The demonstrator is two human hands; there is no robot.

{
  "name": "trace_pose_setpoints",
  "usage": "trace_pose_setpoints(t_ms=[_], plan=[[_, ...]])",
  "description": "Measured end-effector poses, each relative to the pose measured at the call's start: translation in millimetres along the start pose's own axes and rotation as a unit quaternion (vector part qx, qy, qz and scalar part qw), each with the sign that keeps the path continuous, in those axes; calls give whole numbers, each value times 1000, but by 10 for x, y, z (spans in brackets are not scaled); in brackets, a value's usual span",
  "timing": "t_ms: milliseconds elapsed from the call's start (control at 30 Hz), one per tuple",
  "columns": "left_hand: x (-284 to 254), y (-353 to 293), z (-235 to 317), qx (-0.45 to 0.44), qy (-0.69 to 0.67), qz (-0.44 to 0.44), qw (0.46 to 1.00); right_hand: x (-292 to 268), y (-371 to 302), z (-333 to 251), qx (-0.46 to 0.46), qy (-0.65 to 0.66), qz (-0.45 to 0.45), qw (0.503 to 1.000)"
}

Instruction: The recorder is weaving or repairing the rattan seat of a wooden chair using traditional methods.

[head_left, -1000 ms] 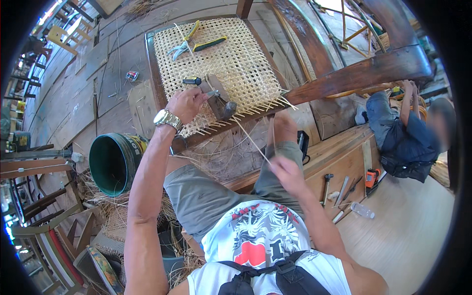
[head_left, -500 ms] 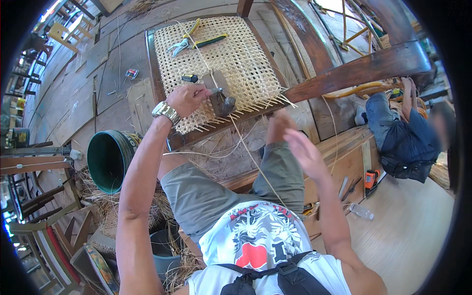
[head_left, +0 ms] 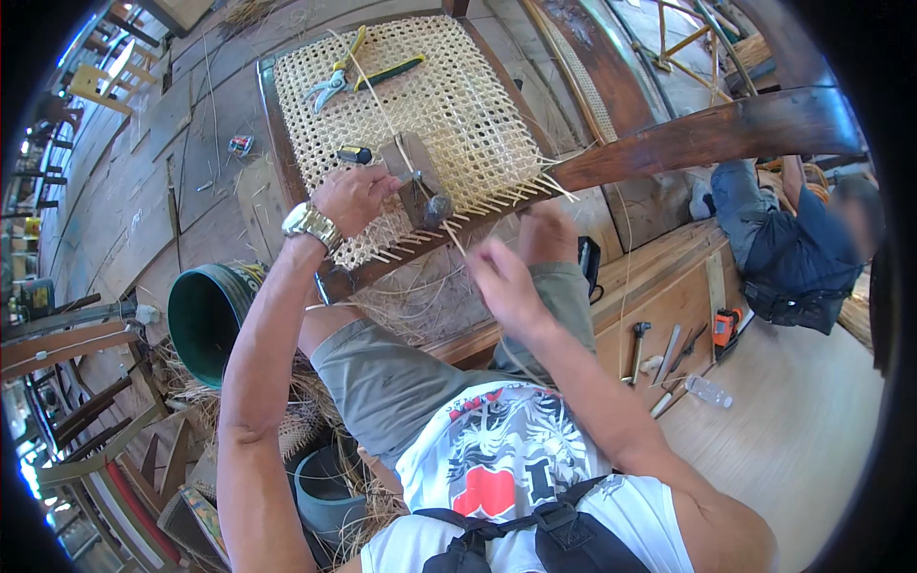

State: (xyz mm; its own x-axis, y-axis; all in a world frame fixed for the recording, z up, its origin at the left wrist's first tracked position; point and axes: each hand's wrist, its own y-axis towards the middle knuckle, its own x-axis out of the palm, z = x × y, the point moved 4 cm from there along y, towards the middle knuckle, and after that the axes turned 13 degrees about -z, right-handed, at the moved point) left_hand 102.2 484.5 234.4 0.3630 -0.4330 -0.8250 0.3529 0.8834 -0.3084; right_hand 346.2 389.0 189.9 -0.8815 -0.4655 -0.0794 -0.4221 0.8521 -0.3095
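A chair seat of woven cane [head_left: 468, 105] in a dark wooden frame lies before me. My left hand [head_left: 355, 199], with a metal watch at the wrist, rests closed on its near part, pinching a small metal blade [head_left: 411, 179] against a brown wooden block [head_left: 409, 162]. A dark rounded lump [head_left: 437, 209] sits at the block's near end. One long cane strand [head_left: 375, 94] crosses the seat, passes at the block and runs down to my right hand [head_left: 504, 288], whose closed fingers grip it just off the seat's near edge.
Pruning shears [head_left: 334, 86] and a dark-handled tool [head_left: 354, 154] lie on the seat. A green bucket [head_left: 212, 325] lies tipped at left. The chair's wooden rail [head_left: 707, 138] extends right. Near a seated person [head_left: 793, 239] are a hammer [head_left: 638, 351], an orange tool [head_left: 725, 327] and a bottle [head_left: 709, 392].
My right hand has swung left and forward from above my knee to the strand near the block, and its fingers have closed. My left hand stays at the block.
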Motion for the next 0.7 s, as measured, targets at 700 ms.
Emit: trace_pose_setpoints(t_ms=[700], plan=[[-123, 39, -87, 78, -11, -15, 997, -403, 656, -691, -151, 14, -49, 987]])
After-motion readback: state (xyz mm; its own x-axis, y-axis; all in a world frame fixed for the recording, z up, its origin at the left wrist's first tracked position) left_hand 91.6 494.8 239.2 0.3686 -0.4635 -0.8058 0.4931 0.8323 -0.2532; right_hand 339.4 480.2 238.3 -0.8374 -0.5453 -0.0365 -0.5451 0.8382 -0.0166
